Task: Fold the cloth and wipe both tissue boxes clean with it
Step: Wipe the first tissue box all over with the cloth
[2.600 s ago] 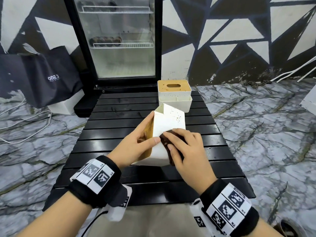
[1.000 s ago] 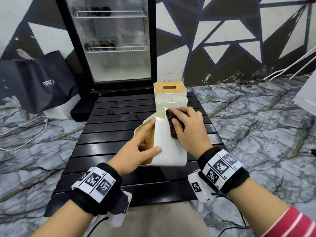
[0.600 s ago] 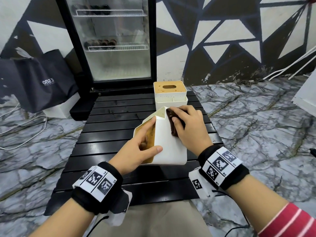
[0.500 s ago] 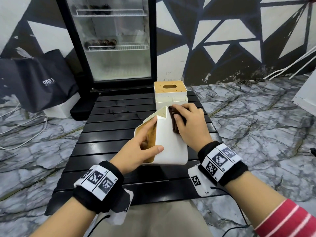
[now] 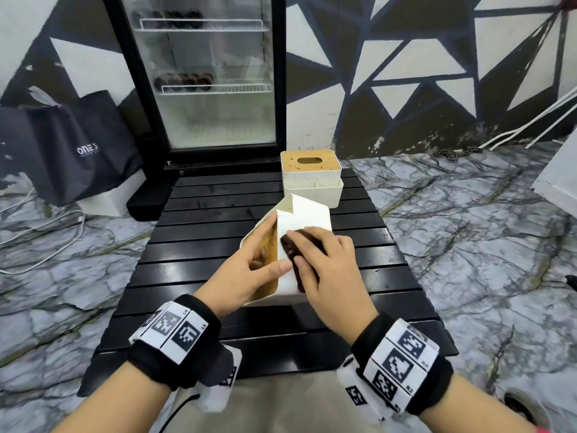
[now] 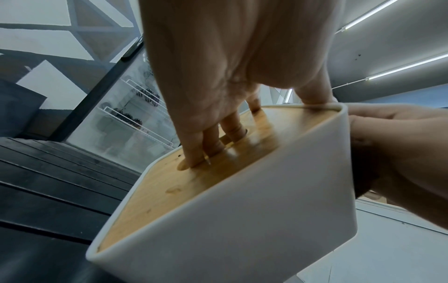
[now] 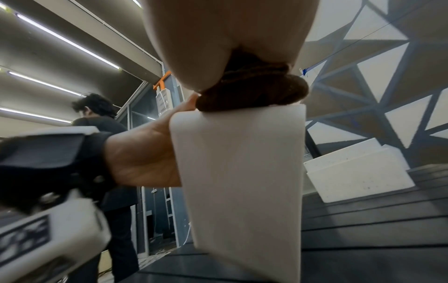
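Brown cloth (image 5: 293, 260) under right hand (image 5: 324, 270) fingers, left hand (image 5: 246, 276) gripping tilted tissue box (image 5: 307, 220)

Right hand (image 7: 230, 38): fills the upper centre of the frame, seen from below, pressing on a dark brown folded cloth (image 7: 254, 92).
Cloth: bunched between that hand and the top edge of a white plastic tissue box (image 7: 242, 181).
White box: centre of the frame, tilted, its plain white face towards the camera.
Left hand (image 7: 145, 155): enters from the left, against the box's left side; black wrist strap and white marker block at lower left.
Second white tissue box (image 7: 356, 172): right of centre, speckled, resting on the black slatted worktop (image 7: 375, 229).
Background: a person in dark clothes at left; ceiling light strips at upper left; a wall of grey and white triangles at right.
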Action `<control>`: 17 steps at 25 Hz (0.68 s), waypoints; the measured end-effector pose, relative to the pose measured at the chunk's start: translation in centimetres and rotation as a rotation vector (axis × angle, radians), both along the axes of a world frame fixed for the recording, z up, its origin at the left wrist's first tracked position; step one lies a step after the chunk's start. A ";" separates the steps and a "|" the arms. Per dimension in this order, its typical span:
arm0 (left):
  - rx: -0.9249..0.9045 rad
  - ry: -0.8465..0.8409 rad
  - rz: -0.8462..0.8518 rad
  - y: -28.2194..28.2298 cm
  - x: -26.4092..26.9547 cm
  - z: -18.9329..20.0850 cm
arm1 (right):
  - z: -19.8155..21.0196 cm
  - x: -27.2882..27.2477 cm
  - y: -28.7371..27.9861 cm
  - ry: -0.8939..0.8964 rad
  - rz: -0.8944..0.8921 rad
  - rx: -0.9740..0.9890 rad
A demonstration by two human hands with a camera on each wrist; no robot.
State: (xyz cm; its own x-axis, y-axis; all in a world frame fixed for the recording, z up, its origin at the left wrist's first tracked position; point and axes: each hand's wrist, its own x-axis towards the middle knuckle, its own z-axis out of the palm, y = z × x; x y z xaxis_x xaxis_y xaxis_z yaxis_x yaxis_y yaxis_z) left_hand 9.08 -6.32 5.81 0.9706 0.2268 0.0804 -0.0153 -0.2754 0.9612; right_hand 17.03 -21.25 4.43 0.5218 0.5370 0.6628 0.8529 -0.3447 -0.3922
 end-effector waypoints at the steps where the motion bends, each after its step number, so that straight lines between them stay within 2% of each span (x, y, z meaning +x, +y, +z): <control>1: 0.002 0.001 -0.009 0.0 0.0 0.0 | -0.2 -0.4 -0.2 0.000 0.014 0.007; 7: -0.003 0.012 -0.024 0.2 -0.1 0.1 | 0.3 0.9 0.5 0.033 0.053 0.035; 11: -0.023 0.033 -0.018 0.0 0.0 0.2 | 0.1 2.8 0.1 0.083 -0.005 0.037; 17: -0.018 0.024 -0.040 0.1 0.3 0.1 | -1.1 0.6 -1.1 0.045 0.031 0.060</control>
